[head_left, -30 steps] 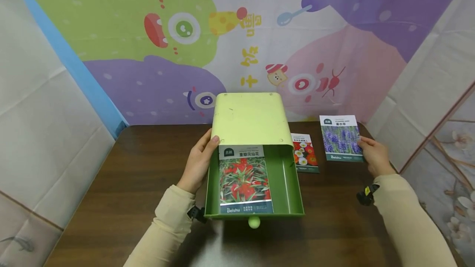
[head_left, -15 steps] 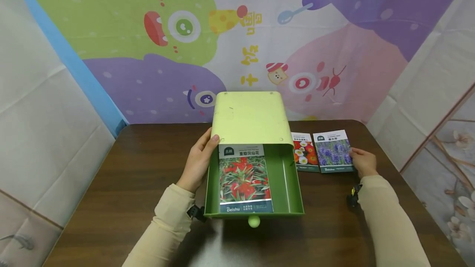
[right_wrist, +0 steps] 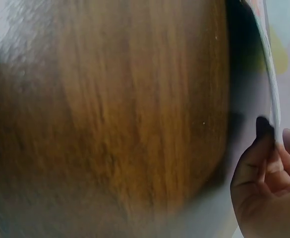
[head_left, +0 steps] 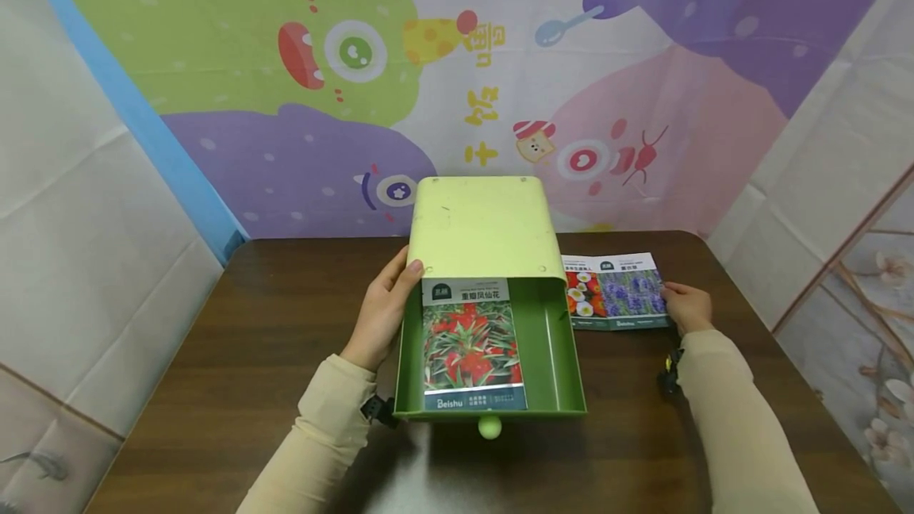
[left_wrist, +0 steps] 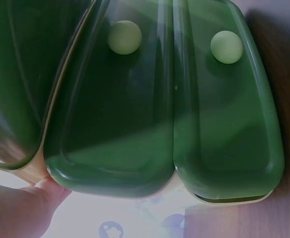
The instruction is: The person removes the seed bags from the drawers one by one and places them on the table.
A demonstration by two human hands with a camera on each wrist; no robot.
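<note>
My left hand [head_left: 382,314] rests against the left wall of the light green drawer box [head_left: 477,227], fingers nearly straight, thumb on the front corner of its top. The dark green drawer [head_left: 557,355] is pulled out toward the desk's near edge and holds a red-flower seed packet [head_left: 471,343] lying flat.

My right hand [head_left: 687,308] pinches the right edge of the lavender seed packet [head_left: 631,296], fingers clamped on it; the right wrist view shows the thin edge [right_wrist: 272,89] between thumb and fingers. The packet lies near the desk's [head_left: 271,355] far right corner, overlapping the poppy seed packet [head_left: 581,298], which lies just beside the box.

Risks, as I judge them:
- The lavender packet may drag the poppy packet along, because they overlap.
- A thin edge pinch may slip, dropping the packet.
- A lifted packet may catch the drawer's right wall.
- If the left hand eases off, the box may shift.
</note>
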